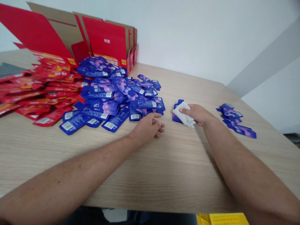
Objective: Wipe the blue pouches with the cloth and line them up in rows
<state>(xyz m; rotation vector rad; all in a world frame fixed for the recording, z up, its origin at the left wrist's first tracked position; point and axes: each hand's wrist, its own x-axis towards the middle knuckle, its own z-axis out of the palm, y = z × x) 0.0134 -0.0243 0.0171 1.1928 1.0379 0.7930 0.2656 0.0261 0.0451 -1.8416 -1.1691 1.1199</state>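
Observation:
My right hand [196, 114] grips a folded white wipe [183, 113], which lies over a blue pouch [176, 118] on the table. Only the upper and left edges of that pouch show past the cloth. To its left, my left hand [151, 126] hovers low with fingers loosely bent and apart, nothing in it. Just beyond the left hand spreads a heap of blue pouches [112, 104] printed with purple flowers and white barcode labels. Off to the right of my right hand lies a short, overlapping row of blue pouches [234, 120].
A pile of red pouches [47, 90] covers the left of the wooden table [150, 175]. Behind both piles stand open red cardboard boxes [105, 40] with raised flaps, near a white wall. Below the front edge, a yellow crate [227, 218] shows at bottom right.

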